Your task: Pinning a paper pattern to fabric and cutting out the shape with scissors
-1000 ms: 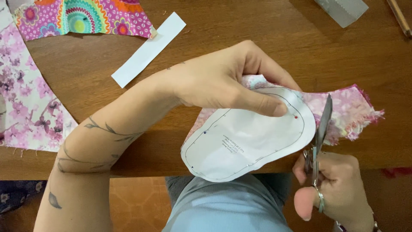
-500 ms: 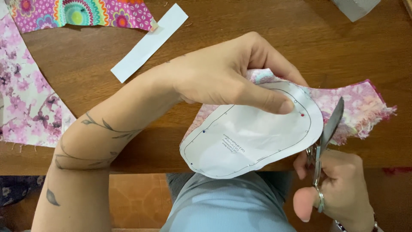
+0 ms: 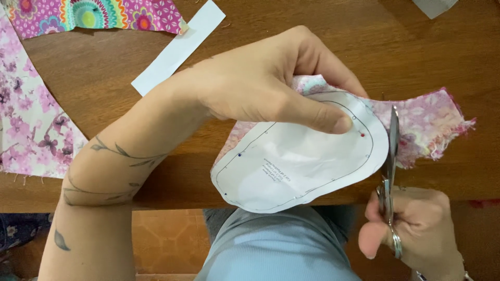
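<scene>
My left hand [image 3: 265,86] pinches a white paper pattern piece [image 3: 297,161] that is pinned onto pink floral fabric [image 3: 427,125], thumb on top of the paper near its right end. My right hand [image 3: 416,229] grips metal scissors [image 3: 389,156] at the lower right. The blades point up along the right edge of the pattern, into the fabric beside the paper's curve. The fabric sticks out to the right of the blades with a frayed edge.
A brown wooden table [image 3: 104,171] lies under the work. A white paper strip [image 3: 179,47] lies at the top centre, a bright multicoloured fabric piece [image 3: 99,15] at the top left, a pale floral fabric [image 3: 26,119] at the left edge.
The pattern and fabric have shifted slightly right and turned a little. The scissors have moved further up along the pattern's right curve.
</scene>
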